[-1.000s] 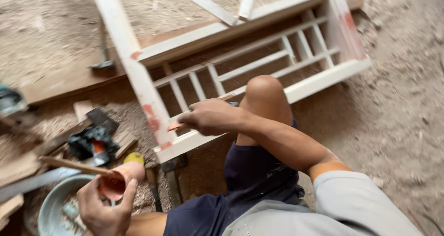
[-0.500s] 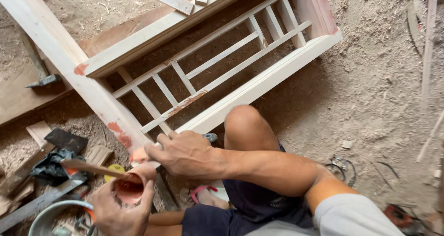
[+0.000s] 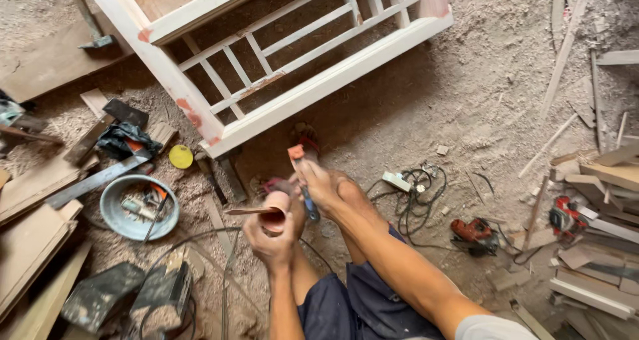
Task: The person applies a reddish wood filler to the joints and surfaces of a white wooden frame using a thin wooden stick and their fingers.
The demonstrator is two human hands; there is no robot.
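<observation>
Sawdust-covered floor point(image 3: 466, 113): left hand point(image 3: 269, 237) grips a small cup point(image 3: 276, 210) and stick point(image 3: 253, 211); right hand point(image 3: 319, 183) clasps an orange-tipped applicator point(image 3: 301, 173).

- Two bare forearms are seen, with no sleeves reaching the wrists.
- The left hand point(image 3: 269, 237) and the right hand point(image 3: 319, 183) are uncovered; no gloves, rings or watch can be made out.
- Dark navy shorts point(image 3: 359, 307) are worn.
- A light grey sleeve point(image 3: 492, 328) is seen at the right upper arm, at the bottom edge.
- A bare knee is shown.
</observation>
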